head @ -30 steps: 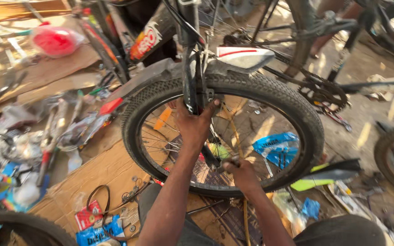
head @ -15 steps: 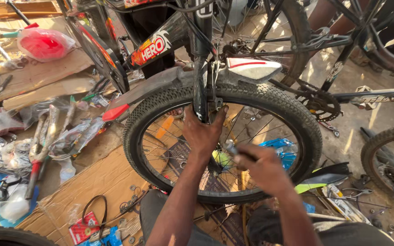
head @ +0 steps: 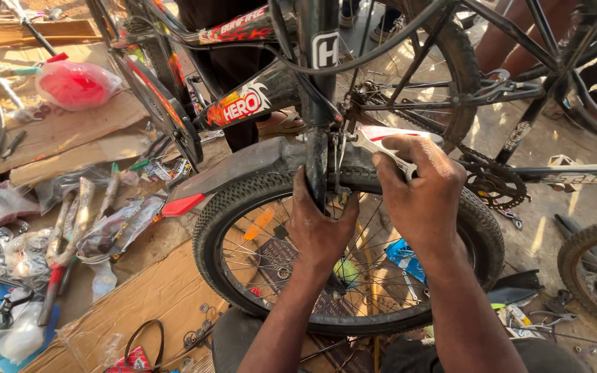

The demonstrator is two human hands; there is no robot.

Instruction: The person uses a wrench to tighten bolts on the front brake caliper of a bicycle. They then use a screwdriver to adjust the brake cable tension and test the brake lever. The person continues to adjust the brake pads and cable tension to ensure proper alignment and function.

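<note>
A black bicycle stands in front of me with its front wheel low in the view. My left hand grips the black fork leg just above the knobbly tyre, thumb on one side and fingers on the other. My right hand rests over the top of the tyre and holds a silver spanner, its head pointing left at the fork. A black mudguard with a red tip curves over the tyre under both hands.
Flat cardboard covers the ground, strewn with bagged parts and tools and a pink plastic bag. A chainring and another wheel lie to the right. Someone's sandalled foot stands behind the frame.
My right hand rose from the spokes to the top of the tyre and now holds a spanner. My left hand stays at the fork. The view has moved closer.
</note>
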